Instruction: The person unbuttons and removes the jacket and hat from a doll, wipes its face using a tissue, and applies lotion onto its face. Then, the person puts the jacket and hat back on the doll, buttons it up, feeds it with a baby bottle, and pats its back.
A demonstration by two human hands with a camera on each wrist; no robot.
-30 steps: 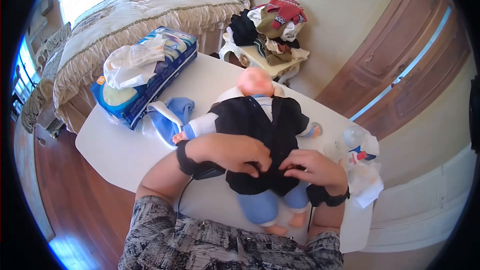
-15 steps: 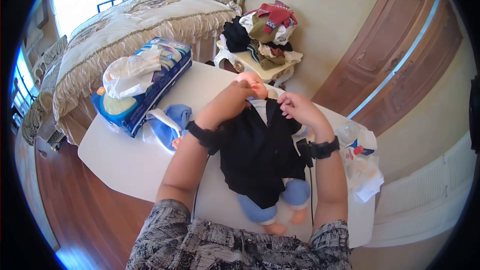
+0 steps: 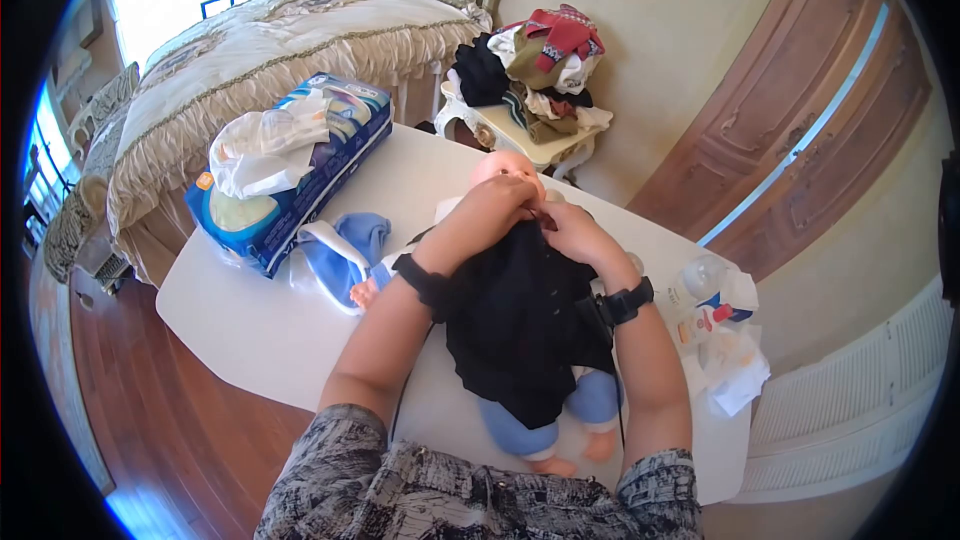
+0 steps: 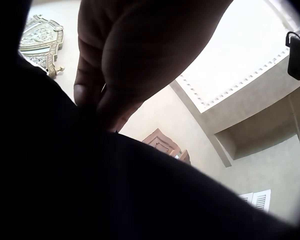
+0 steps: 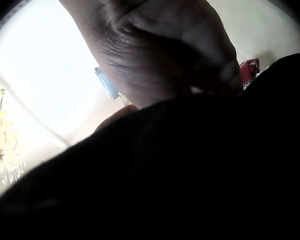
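1. Black cloth, the front of a buttoned garment point(image 3: 515, 315), spreads just below the grip, draped over a doll point(image 3: 497, 166) whose head shows right beyond the fingers.
2. Left hand point(image 3: 493, 210) and right hand point(image 3: 577, 234) meet at the garment's top edge, under the doll's chin. Fingers curl in close, and each hand appears to pinch the cloth; whether a button sits between them cannot be made out.
3. Done, judging by how things lie: the garment covers the doll's chest, and its front panels seem brought together beneath the grip.
4. Remaining, as a judgement: the neck fastening looks to be in hand, and the buttons lower down may follow, though I cannot tell whether any is fastened. Well below the grip, the hem hangs uneven and could need straightening.
5. Past that hem, blue-clad legs point(image 3: 518, 427) rest on the table point(image 3: 235, 340). Left of the grip lies a blue-and-white cloth point(image 3: 352, 240), apparently unused here.
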